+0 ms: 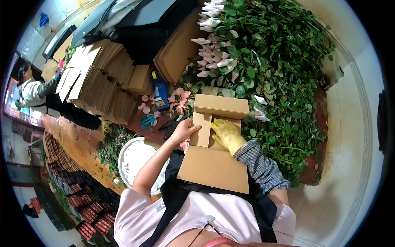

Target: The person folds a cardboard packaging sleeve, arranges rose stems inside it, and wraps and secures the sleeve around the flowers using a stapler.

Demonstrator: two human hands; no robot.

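A brown cardboard box (214,168), partly folded, lies in front of my chest. Its far wall stands up as a folded ridge, and a wide flap extends toward me. My left hand (187,131), bare, grips the box's left side flap at the edge, thumb on the board and the other fingers partly hidden. In a yellow rubber glove, my right hand (226,133) lies inside the box with its fingers stretched out, pressing against the side flap. A checked sleeve (259,162) covers that forearm.
White and pink wrapped roses (212,61) with leafy stems fill the table's right side. Left are a blue tape dispenser (160,92), teal scissors (147,122), loose petals (180,99) and stacked cardboard (98,82). A white bucket (138,164) stands below; another person (39,92) works far left.
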